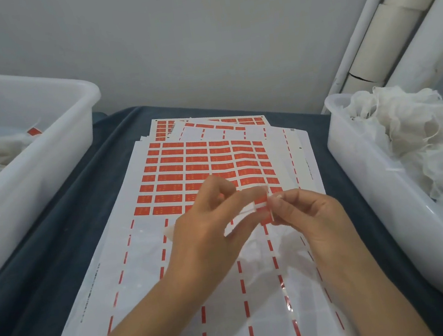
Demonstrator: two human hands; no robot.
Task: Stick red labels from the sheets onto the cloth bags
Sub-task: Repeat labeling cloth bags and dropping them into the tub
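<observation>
A label sheet [195, 168] lies on the dark blue table cover, its far half filled with rows of red labels and its near half peeled down to red dashes. Above it my left hand [208, 226] holds a thin, see-through cloth bag [256, 250], fingers curled. My right hand [308, 212] pinches a red label [263, 207] at its fingertips, against the bag between the two hands. The grip is blurred. More sheets [209, 125] lie fanned out behind.
A white plastic bin [71, 103] at the left holds white cloth bags, one showing a red label [34, 131]. Another white bin [355, 167] at the right is heaped with white cloth bags [406, 126]. Cardboard tubes [384, 42] lean in the back right corner.
</observation>
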